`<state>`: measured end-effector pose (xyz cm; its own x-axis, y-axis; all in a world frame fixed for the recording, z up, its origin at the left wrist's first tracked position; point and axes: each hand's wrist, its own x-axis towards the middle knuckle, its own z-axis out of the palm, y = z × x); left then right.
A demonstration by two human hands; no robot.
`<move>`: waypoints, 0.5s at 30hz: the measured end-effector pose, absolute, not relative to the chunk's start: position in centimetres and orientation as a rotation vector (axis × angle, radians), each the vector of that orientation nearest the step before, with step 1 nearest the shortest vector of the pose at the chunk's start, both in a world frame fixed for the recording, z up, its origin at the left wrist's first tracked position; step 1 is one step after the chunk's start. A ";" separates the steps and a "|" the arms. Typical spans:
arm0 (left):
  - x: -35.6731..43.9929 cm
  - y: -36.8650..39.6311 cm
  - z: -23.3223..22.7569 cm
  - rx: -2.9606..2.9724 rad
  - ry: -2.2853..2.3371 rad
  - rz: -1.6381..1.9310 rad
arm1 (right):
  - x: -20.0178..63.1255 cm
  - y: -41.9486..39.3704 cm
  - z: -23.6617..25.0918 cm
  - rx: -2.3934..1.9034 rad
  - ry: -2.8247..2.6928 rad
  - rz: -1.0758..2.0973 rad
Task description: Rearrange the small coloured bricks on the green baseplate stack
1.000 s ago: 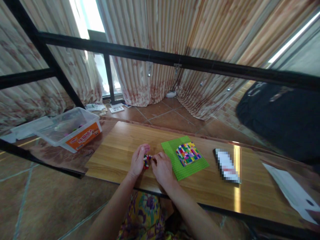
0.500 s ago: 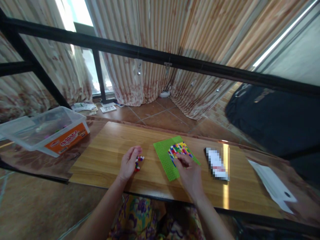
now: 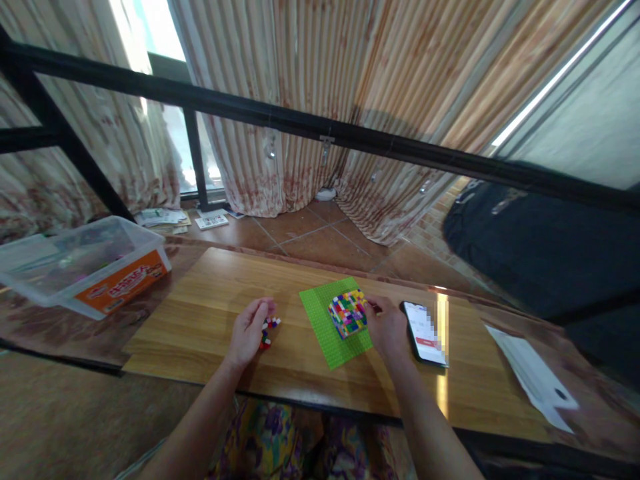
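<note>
Wears yellow-and-purple floral cloth (image 3: 263, 433) over the lap, just below the near edge of the wood-grain worktop (image 3: 195, 347). Has a white flat sheet (image 3: 530, 373) lying at the right end of that worktop, and a black smartphone with a lit, partly pixelated screen (image 3: 419, 330) between sheet and right hand (image 3: 384, 327). Holds the left hand (image 3: 247, 332) left of the middle, with fingers close together and slightly bent, just beside a small cluster of red, white and green plastic bricks (image 3: 271, 325); cannot tell whether touching any. Brings right thumb and forefinger together at the right side of the multicoloured plastic brick block (image 3: 347, 313); cannot tell whether pinching a brick there. Shows that block on the green studded baseplate (image 3: 319, 327), toward its right edge. Beyond the worktop's left edge, shows a clear plastic box with an orange label (image 3: 123, 288); farthest off, striped curtains (image 3: 260, 60) behind a black metal bar (image 3: 240, 110).
</note>
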<state>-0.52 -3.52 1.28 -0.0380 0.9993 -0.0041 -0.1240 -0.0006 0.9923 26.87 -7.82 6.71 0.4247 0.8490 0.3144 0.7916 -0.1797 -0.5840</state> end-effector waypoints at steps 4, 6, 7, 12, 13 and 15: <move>-0.4 -3.6 1.4 1.092 1.155 1.292 | 26.7 -7.1 6.8 -2.080 -1.417 0.069; -0.4 -3.6 1.5 1.087 1.156 1.292 | 26.7 -6.8 6.7 -2.093 -1.434 0.049; -0.4 -3.6 1.5 1.080 1.154 1.292 | 26.8 -6.6 6.7 -2.096 -1.443 0.038; -0.4 -3.5 1.4 1.077 1.148 1.296 | 26.8 -6.1 6.6 -2.128 -1.453 0.011; -0.4 -3.5 1.4 1.081 1.150 1.296 | 26.8 -6.1 6.6 -2.132 -1.443 0.015; -0.4 -3.5 1.5 1.083 1.153 1.297 | 26.8 -6.0 6.6 -2.125 -1.425 0.025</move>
